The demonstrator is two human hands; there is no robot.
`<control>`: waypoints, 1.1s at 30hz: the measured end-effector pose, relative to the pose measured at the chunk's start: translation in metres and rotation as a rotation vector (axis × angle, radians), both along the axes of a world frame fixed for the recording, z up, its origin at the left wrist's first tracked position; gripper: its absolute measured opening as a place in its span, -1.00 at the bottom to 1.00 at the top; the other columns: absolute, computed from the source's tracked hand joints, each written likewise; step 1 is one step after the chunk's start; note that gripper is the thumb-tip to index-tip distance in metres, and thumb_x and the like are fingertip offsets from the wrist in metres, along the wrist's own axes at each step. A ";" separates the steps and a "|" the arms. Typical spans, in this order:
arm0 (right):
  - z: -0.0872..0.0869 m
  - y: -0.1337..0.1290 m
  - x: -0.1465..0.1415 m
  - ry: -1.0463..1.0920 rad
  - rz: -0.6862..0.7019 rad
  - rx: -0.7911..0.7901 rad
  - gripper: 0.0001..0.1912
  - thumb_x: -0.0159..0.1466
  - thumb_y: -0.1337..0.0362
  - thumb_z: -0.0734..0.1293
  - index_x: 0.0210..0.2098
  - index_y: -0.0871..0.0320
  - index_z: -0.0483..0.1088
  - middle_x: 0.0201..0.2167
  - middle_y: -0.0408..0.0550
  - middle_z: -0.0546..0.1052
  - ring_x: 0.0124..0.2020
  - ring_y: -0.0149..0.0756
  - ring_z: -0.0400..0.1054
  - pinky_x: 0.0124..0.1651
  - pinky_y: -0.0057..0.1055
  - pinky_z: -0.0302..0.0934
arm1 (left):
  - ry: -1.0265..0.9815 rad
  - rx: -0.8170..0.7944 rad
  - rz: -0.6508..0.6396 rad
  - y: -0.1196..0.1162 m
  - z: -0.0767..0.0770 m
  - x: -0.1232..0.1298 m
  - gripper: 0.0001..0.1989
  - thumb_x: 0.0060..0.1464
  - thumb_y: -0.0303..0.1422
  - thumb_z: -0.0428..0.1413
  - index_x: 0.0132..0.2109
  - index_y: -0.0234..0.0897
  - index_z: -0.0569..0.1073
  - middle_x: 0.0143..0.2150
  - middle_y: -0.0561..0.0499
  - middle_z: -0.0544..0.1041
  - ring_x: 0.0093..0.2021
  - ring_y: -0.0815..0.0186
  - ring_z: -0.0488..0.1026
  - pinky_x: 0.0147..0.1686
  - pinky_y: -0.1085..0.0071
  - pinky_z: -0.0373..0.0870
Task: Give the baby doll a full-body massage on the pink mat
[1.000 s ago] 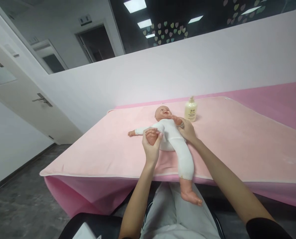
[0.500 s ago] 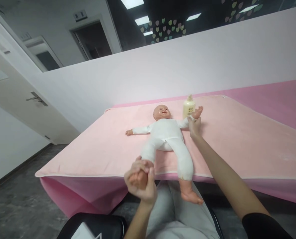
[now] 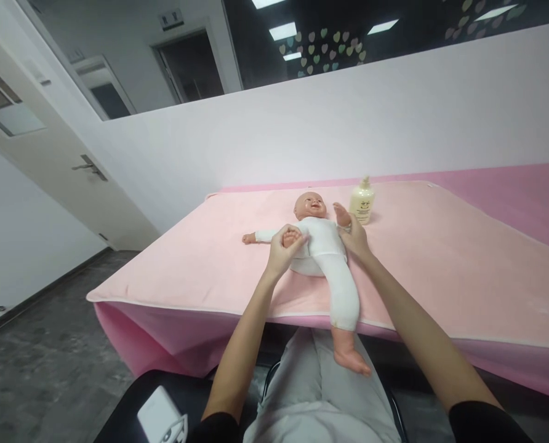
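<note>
A baby doll (image 3: 324, 237) in white clothing lies on its back on a pink-covered table. My left hand (image 3: 282, 248) is wrapped round one of its feet, which is raised over the doll's belly with the leg bent. With my right hand (image 3: 356, 240) I grip the doll's wrist on the right side, its forearm bent up near the head. The doll's other arm lies stretched out to the left, and its other leg hangs over the table's front edge. A pale yellow pump bottle (image 3: 362, 201) stands just behind my right hand.
The table (image 3: 440, 264) has a peach blanket over pink cloth. Behind it rises a white wall with a dark window above. At the lower left is a black chair (image 3: 131, 409) with a white device (image 3: 160, 413) on it. A door (image 3: 66, 154) is at the far left.
My left hand has pushed the held foot from the table's front edge up over the doll's belly, bending the leg. My right hand has drawn the doll's wrist inward, away from the bottle.
</note>
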State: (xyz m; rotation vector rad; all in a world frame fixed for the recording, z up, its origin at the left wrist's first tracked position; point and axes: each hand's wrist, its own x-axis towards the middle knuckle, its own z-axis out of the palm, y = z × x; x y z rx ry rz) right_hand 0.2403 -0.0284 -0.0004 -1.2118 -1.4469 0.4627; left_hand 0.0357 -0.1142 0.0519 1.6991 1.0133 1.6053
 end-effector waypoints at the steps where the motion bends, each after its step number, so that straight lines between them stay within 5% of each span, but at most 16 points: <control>1: 0.000 0.003 0.001 0.116 -0.036 -0.054 -0.53 0.04 0.22 0.28 -0.04 0.17 0.33 -0.15 0.00 0.47 -0.17 -0.25 0.31 -0.04 -0.28 0.22 | 0.016 0.016 0.041 -0.010 -0.001 0.000 -0.72 -0.05 -0.18 0.21 -0.41 -0.27 0.33 -0.47 0.08 0.38 -0.43 0.40 0.36 -0.29 0.43 0.37; 6: -0.002 0.016 0.012 0.618 -0.273 -0.235 -0.41 -0.01 0.23 0.34 0.02 0.18 0.23 -0.01 0.02 0.42 -0.06 -0.23 0.35 0.06 -0.24 0.25 | 0.125 0.351 0.260 -0.082 -0.022 0.009 -0.82 -0.03 -0.37 0.18 -0.45 -0.26 0.31 -0.48 0.10 0.41 -0.37 0.38 0.43 0.07 0.16 0.33; 12: -0.014 0.026 0.023 0.754 -0.341 -0.127 -0.30 0.07 0.19 0.30 0.18 0.12 0.08 0.21 0.06 0.20 0.14 -0.26 0.24 0.05 -0.35 0.27 | 0.083 0.510 0.302 -0.144 -0.046 0.021 -0.91 -0.01 -0.52 0.11 -0.37 -0.26 0.35 -0.48 0.08 0.47 -0.37 0.33 0.50 -0.03 0.10 0.43; 16: -0.007 0.018 0.016 0.600 -0.333 -0.026 -0.30 0.03 0.14 0.37 0.13 0.20 0.15 0.08 0.13 0.33 0.02 -0.20 0.31 -0.02 -0.29 0.26 | -0.108 0.469 0.226 -0.118 -0.017 0.001 -0.89 0.05 -0.37 0.13 -0.40 -0.27 0.36 -0.49 0.06 0.46 -0.41 0.35 0.47 -0.11 0.16 0.45; 20: 0.002 0.000 -0.001 0.082 -0.197 0.053 -0.47 0.11 0.16 0.31 0.06 0.21 0.27 -0.13 0.09 0.44 -0.14 -0.20 0.31 -0.08 -0.29 0.19 | -0.295 0.221 0.196 -0.057 0.011 -0.024 -0.67 0.03 -0.22 0.16 -0.55 -0.27 0.27 -0.62 0.12 0.34 -0.46 0.37 0.43 -0.15 0.27 0.42; 23: 0.005 -0.012 -0.009 -0.453 0.017 0.144 -0.60 0.16 0.29 0.21 0.00 0.15 0.39 -0.23 0.06 0.45 -0.18 -0.20 0.26 -0.08 -0.29 0.11 | -0.216 0.043 0.268 -0.014 0.002 -0.030 -0.68 -0.08 -0.22 0.23 -0.58 -0.29 0.31 -0.62 0.11 0.35 -0.52 0.42 0.35 -0.35 0.43 0.35; 25: 0.007 -0.016 -0.010 -0.625 0.055 0.155 -0.59 0.19 0.31 0.17 0.00 0.13 0.41 -0.29 0.05 0.44 -0.23 -0.21 0.24 -0.12 -0.29 0.08 | -0.226 -0.030 0.290 0.004 -0.010 -0.032 -0.67 -0.12 -0.24 0.23 -0.61 -0.29 0.28 -0.63 0.13 0.32 -0.53 0.44 0.32 -0.39 0.46 0.31; 29: 0.011 -0.019 -0.008 -0.550 0.039 0.133 -0.57 0.19 0.28 0.17 0.03 0.15 0.38 -0.29 0.06 0.45 -0.28 -0.23 0.23 -0.17 -0.31 0.09 | -0.417 -0.107 0.236 -0.001 -0.013 -0.043 -0.63 -0.09 -0.24 0.20 -0.65 -0.27 0.23 -0.64 0.13 0.25 -0.45 0.39 0.37 -0.25 0.41 0.35; 33: 0.009 -0.017 -0.008 -0.314 0.033 0.117 -0.54 0.14 0.23 0.24 0.04 0.12 0.36 -0.16 0.03 0.47 -0.18 -0.21 0.28 -0.10 -0.28 0.15 | -0.443 -0.022 0.104 -0.052 0.005 -0.050 -0.62 -0.07 -0.21 0.22 -0.62 -0.26 0.22 -0.65 0.14 0.24 -0.44 0.37 0.37 -0.11 0.31 0.36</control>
